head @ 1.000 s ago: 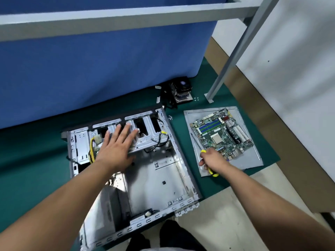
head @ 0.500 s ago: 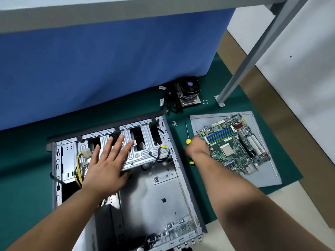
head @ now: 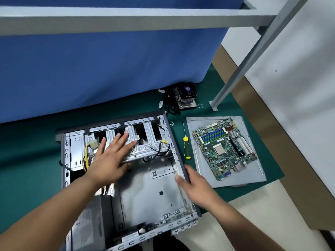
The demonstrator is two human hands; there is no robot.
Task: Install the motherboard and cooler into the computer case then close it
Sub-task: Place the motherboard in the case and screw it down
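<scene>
Two hands are on the open computer case [head: 145,192], which lies flat on the green mat [head: 27,169]. My left hand [head: 108,160] rests palm-down on the drive cage [head: 145,144], fingers spread and straight. My right hand [head: 194,185] grasps the case's right wall. Just beside that wall lies a screwdriver [head: 186,147], then the motherboard [head: 224,149] on the grey side panel [head: 253,180]. I see the cooler [head: 186,95] behind them, against the blue partition [head: 108,69].

mat [head: 27,160] dark green | backdrop cloth [head: 108,69] blue | screwdriver [head: 186,147] green-yellow handle | motherboard [head: 224,149] green, blue slots
</scene>
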